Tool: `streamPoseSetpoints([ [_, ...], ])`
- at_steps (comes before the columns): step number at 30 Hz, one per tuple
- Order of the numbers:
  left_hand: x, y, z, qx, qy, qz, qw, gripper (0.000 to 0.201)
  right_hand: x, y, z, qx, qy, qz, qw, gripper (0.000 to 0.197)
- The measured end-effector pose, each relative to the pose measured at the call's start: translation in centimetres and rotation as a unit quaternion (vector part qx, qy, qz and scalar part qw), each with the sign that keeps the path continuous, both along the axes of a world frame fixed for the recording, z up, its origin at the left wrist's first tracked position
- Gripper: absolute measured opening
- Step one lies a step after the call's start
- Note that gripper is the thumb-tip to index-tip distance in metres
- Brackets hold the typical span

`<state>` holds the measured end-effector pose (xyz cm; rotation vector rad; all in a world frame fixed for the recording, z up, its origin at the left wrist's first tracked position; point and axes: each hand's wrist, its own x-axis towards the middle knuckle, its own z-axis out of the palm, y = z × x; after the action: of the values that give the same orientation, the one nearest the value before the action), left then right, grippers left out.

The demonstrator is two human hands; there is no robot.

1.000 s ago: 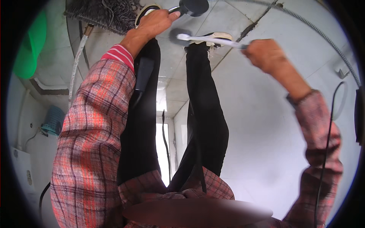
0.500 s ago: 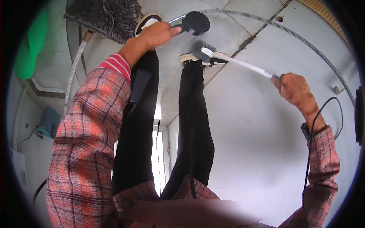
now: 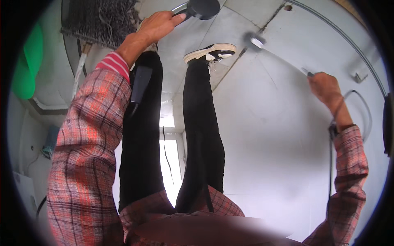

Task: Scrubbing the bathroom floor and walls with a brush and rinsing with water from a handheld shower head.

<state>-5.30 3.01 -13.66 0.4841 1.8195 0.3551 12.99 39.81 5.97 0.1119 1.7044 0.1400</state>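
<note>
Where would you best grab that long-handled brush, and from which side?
I'd take the slim handle near its lower-right end, coming from the person's right: that end slants away from the wider, dark brush head at upper left.

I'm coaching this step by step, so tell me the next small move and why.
Probably guide the brush head along the dark seam with the right hand: though blurred, it appears right at that discoloured line, while the left hand holds the shower head farther left.
</note>
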Motion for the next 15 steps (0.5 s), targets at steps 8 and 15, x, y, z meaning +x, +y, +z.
streamPoseSetpoints([
  [8, -8.0, 1.9, 4.4, 0.057, 0.034, 0.130, 0.989, 0.058, 0.4, -6.0, 3.9, 0.114, 0.034, -0.386, 0.915, 0.049],
  [15, -17.4, 0.8, 8.4, 0.198, 0.044, 0.270, 0.941, 0.028, 13.1, -17.1, 6.9, 0.147, 0.046, -0.558, 0.815, 0.046],
])
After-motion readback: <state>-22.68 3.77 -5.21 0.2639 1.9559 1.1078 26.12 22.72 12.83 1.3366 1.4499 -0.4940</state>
